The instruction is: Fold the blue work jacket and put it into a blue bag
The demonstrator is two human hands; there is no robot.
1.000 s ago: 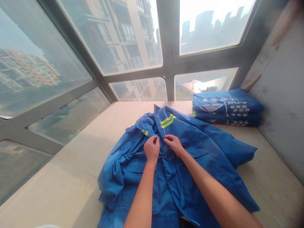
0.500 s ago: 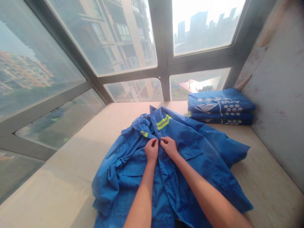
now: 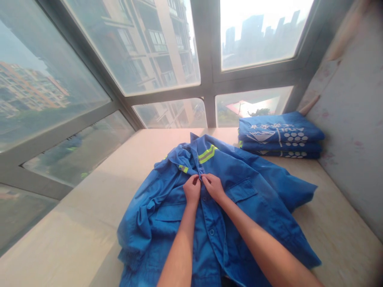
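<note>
A blue work jacket with yellow-green and grey reflective stripes lies spread out, front side up, its collar pointing away from me. My left hand pinches the front edge at the chest, just below the collar opening. Close beside it, my right hand pinches the other side of the same front placket. Fingertips of both hands nearly meet there; whatever small part lies between them is hidden. Lower on the placket, round buttons show.
Folded blue garments with white print are stacked at the back right, by the patterned wall. The pale surface under the jacket runs back to grey-framed windows, with buildings outside.
Both hands stay at the same spot on the placket, with only slight finger movement. The whole view has shifted a little; the jacket lies as before.
</note>
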